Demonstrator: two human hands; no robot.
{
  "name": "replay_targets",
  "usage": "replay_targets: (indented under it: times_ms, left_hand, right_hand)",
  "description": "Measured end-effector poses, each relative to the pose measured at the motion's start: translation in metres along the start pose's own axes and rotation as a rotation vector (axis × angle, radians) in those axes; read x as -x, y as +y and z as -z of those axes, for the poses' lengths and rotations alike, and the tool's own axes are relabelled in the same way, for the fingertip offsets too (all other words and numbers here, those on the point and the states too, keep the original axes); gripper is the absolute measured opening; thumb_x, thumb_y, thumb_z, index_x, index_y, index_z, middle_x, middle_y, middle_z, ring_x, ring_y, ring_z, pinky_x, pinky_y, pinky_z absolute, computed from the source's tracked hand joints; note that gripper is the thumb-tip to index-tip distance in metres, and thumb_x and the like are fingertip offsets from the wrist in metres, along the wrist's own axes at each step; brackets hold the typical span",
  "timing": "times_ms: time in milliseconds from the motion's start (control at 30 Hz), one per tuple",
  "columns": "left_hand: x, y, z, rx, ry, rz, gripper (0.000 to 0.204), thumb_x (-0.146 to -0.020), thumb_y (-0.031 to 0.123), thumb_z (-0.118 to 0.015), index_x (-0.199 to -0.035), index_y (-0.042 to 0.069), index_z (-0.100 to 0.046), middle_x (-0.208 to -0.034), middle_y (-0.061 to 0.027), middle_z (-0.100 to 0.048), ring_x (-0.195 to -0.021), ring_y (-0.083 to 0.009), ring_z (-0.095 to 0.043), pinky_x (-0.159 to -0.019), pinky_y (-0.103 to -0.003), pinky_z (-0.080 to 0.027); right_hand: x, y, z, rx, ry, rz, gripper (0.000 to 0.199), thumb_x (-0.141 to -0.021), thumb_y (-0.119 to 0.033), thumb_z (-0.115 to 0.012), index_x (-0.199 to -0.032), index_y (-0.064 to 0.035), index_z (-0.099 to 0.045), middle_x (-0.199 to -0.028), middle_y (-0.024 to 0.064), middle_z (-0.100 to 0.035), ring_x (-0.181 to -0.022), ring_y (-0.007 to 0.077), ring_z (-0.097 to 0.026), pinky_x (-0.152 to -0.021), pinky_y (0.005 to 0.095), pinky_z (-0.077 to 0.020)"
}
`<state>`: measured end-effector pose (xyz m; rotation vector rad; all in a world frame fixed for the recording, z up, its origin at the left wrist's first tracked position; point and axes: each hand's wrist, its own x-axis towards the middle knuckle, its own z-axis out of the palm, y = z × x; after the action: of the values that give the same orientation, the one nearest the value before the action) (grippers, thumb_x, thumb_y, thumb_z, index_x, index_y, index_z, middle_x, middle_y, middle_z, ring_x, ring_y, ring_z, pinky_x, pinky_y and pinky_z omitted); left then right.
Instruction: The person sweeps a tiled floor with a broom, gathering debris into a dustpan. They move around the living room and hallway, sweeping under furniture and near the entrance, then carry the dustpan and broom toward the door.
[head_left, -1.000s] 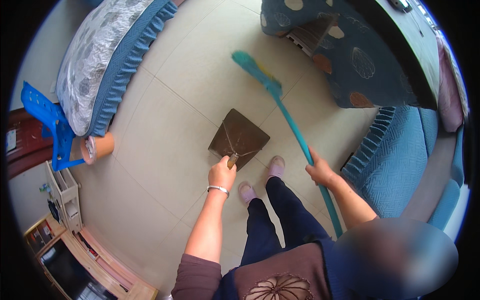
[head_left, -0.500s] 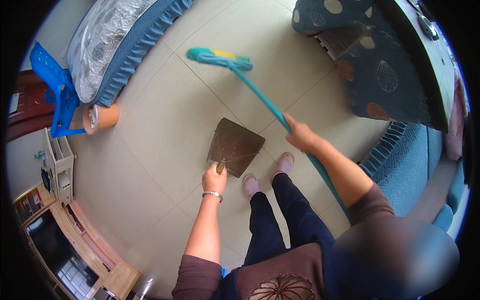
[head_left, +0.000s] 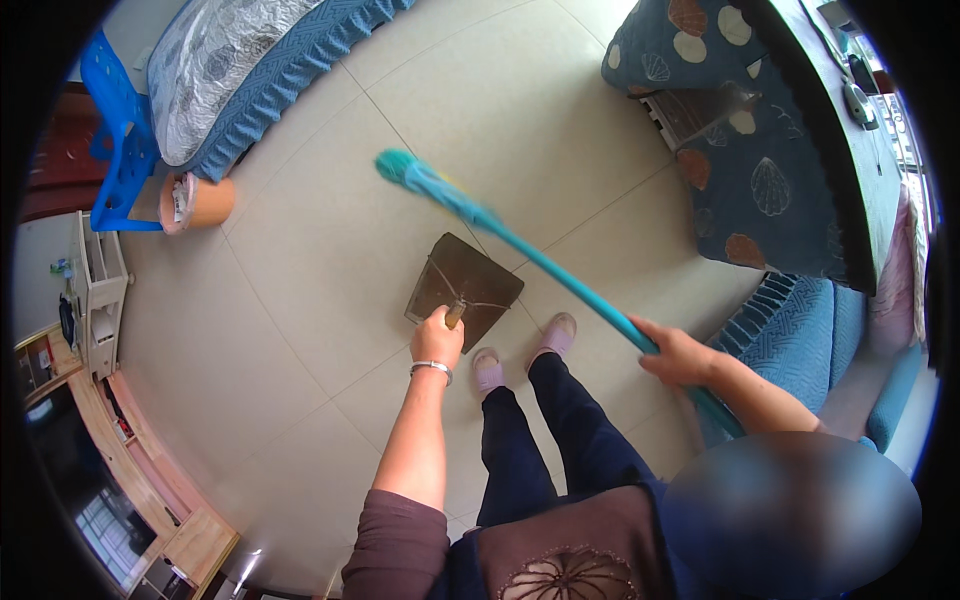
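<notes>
A brown dustpan is by my feet on the tiled floor, its upright handle in my left hand. My left fingers are wrapped round the top of that handle. On my right side, a teal broom slants from lower right to upper left. My right hand is closed round its shaft, about midway along. The broom head, with green and some yellow bristles, is beyond the dustpan and slightly blurred. Whether its bristles touch the floor I cannot tell.
An orange bin stands at the left beside a blue plastic chair and a bed with a ruffled cover. A cloth-draped table and a teal sofa line the right. A wooden TV stand is lower left.
My right hand has moved right and nearer to me with the broom. The broom head has come nearer and turned. The dustpan, held in my left hand, has barely shifted.
</notes>
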<state>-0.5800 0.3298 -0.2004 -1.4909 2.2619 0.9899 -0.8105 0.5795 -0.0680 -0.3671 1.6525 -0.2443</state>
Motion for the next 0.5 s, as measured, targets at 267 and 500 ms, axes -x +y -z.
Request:
replay_targets:
  times_ms: [267,500]
  left_hand:
    - [0.000,0.007,0.005,-0.030,-0.053,-0.035,0.023,-0.078,0.024,-0.056,-0.094,0.010,-0.062,-0.082,-0.0192,-0.063,-0.079,-0.0391,-0.059,-0.069,-0.046,-0.048]
    - [0.023,-0.026,0.011,-0.035,-0.047,-0.009,0.024,-0.078,0.024,-0.056,-0.095,0.008,-0.062,-0.083,-0.0194,-0.063,-0.079,-0.0389,-0.060,-0.071,-0.046,-0.048]
  right_hand:
    - [-0.107,0.000,-0.078,-0.221,0.114,0.088,0.065,-0.079,-0.009,-0.051,-0.139,-0.0091,-0.025,-0.078,0.0156,-0.058,-0.055,0.0208,-0.058,-0.046,0.0355,-0.0493]
    - [-0.029,-0.007,-0.079,-0.203,-0.035,0.055,0.069,-0.078,-0.005,-0.049,-0.142,-0.0144,-0.023,-0.064,0.0070,-0.049,-0.047,0.0155,-0.051,-0.040,0.0291,-0.0448]
